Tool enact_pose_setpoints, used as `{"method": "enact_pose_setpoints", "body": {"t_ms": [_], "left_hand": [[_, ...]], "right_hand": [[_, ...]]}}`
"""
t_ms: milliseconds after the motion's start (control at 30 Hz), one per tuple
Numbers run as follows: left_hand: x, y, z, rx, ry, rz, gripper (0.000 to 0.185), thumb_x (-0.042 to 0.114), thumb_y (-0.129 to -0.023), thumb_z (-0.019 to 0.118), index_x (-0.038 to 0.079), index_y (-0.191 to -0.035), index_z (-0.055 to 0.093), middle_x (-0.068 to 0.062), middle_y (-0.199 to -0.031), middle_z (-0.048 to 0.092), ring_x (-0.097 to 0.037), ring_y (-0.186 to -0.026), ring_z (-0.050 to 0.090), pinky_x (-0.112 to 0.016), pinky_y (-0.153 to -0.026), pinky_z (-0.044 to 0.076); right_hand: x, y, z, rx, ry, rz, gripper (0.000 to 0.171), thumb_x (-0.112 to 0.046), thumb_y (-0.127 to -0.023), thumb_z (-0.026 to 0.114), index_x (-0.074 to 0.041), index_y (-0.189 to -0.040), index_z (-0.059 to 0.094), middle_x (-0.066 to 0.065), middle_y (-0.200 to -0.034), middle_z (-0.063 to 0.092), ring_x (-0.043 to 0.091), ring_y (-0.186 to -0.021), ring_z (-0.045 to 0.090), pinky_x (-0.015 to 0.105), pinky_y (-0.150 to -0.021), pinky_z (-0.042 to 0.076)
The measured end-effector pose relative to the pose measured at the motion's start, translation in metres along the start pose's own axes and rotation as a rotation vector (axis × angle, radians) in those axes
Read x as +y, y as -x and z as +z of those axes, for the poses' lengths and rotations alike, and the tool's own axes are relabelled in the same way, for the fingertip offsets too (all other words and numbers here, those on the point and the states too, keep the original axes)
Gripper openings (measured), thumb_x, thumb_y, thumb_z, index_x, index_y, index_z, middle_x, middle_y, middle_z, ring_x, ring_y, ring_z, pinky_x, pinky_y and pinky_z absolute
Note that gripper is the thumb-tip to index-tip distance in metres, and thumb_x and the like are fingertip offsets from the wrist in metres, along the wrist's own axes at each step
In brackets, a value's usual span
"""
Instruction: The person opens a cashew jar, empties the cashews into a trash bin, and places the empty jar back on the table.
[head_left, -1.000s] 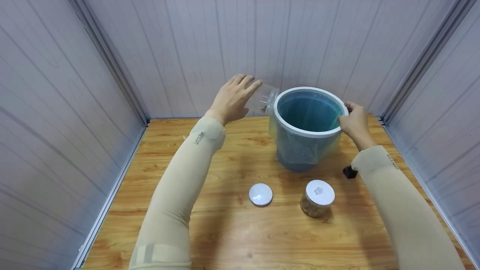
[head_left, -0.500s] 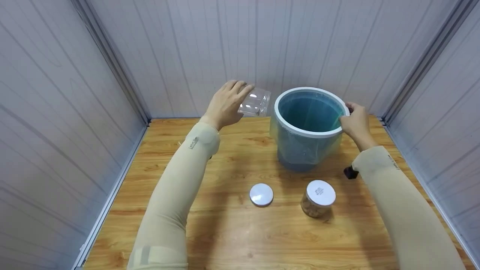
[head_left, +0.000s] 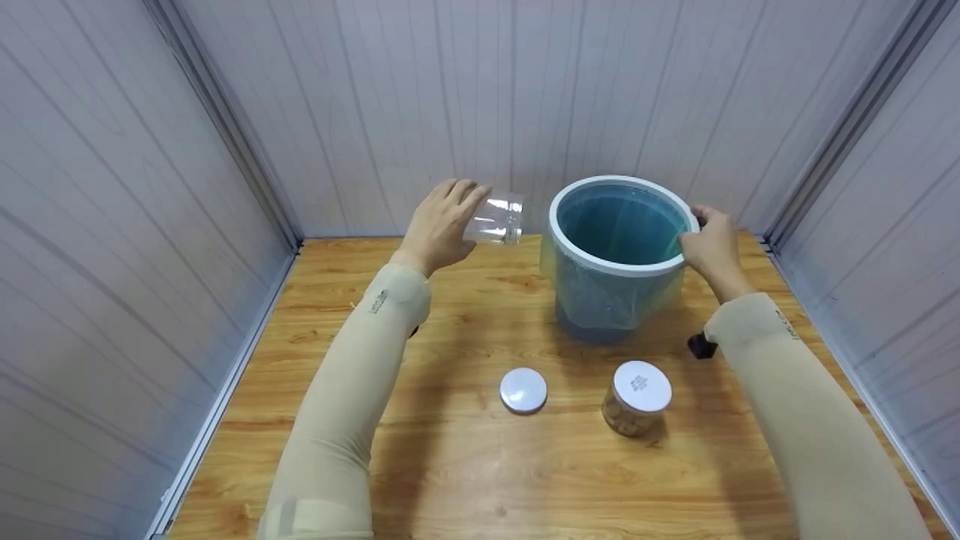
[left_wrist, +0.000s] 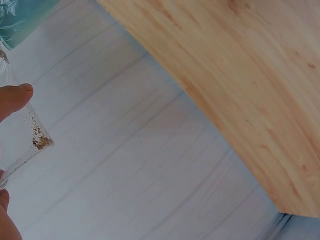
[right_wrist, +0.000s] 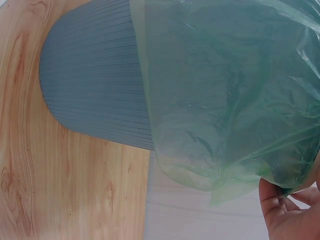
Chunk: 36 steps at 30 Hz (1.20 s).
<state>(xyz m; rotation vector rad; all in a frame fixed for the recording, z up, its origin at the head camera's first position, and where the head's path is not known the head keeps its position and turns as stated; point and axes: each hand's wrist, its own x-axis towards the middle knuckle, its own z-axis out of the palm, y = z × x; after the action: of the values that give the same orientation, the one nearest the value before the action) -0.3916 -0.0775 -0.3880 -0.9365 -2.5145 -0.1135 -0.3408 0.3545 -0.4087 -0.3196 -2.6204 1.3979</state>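
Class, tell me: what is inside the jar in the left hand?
Brown crumbs show inside the clear jar, near one corner. The left hand covers part of it; what lies behind there cannot be seen.

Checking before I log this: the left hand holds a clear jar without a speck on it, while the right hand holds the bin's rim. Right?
No: the jar isn't speckless. The left wrist view shows brown specks near one edge. The left hand does hold it, and the right hand the bin's rim.

A white-lidded jar stands upright on the wood-grain table, pale panelled walls rising behind.
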Motion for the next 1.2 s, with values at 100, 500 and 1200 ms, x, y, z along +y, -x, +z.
{"method": "enact_pose_setpoints", "body": {"t_ms": [100,500,1200], "left_hand": [[0.0,0.006,0.005,-0.009,0.026,-0.013,0.091,0.019,-0.083,0.093,0.009,-0.161,0.048,-0.019,-0.156,0.057,-0.039,-0.147,0.052,-0.046,-0.131,0.037],[-0.007,0.025,0.022,-0.015,0.1,-0.078,0.093,0.021,-0.083,0.095,0.009,-0.162,0.047,-0.018,-0.155,0.057,-0.038,-0.146,0.053,-0.047,-0.129,0.04],[-0.001,0.05,0.052,-0.017,0.208,-0.152,0.094,0.022,-0.083,0.096,0.009,-0.161,0.047,-0.02,-0.154,0.056,-0.041,-0.143,0.054,-0.053,-0.124,0.044]], "right_hand": [[-0.001,0.001,0.001,-0.006,-0.004,0.005,0.066,0.004,-0.104,0.046,0.005,-0.168,0.03,0.033,-0.168,0.04,0.048,-0.153,0.046,0.057,-0.125,0.041],[-0.001,-0.002,0.006,0.014,0.01,-0.052,0.066,0.004,-0.098,0.046,0.011,-0.163,0.036,0.036,-0.16,0.048,0.048,-0.147,0.05,0.057,-0.124,0.043],[-0.007,-0.001,0.009,0.008,0.003,-0.038,0.067,0.007,-0.097,0.045,0.01,-0.164,0.035,0.036,-0.161,0.047,0.048,-0.149,0.049,0.057,-0.123,0.043]]}}
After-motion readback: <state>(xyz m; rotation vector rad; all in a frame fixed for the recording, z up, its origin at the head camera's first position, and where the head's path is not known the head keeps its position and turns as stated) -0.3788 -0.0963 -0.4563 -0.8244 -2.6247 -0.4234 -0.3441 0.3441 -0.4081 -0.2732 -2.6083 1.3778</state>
